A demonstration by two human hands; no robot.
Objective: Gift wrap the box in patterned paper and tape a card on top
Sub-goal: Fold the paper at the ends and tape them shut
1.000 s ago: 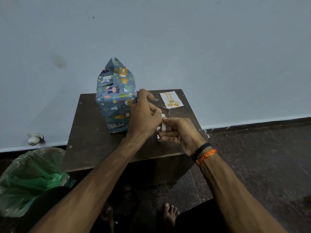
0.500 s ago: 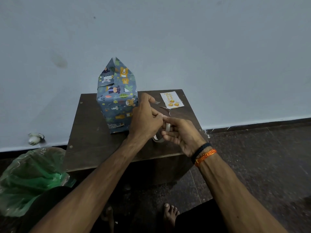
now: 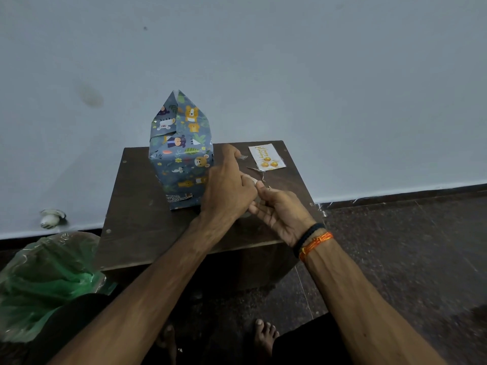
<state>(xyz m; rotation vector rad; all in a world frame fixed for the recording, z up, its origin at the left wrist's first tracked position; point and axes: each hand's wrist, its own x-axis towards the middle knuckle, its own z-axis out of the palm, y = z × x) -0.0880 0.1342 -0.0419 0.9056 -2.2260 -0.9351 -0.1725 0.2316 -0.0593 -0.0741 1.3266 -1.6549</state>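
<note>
Hands meet over the table's point(image 3: 137, 222) right half: the left hand point(image 3: 226, 191) and right hand point(image 3: 279, 212) both curl around a tape roll point(image 3: 254, 180), mostly hidden between them. Just left, the wrapped box point(image 3: 179, 164) stands upright near the back edge, top flaps peaked. The card point(image 3: 266, 156) lies flat at the far right corner, apart from both; bare tabletop stretches left and front.

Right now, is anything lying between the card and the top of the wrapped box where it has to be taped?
Yes. The top flaps of the wrapped box stand unfolded in a peak, leaving no flat top. The card lies on the table to its right, with the left hand between them.
</note>
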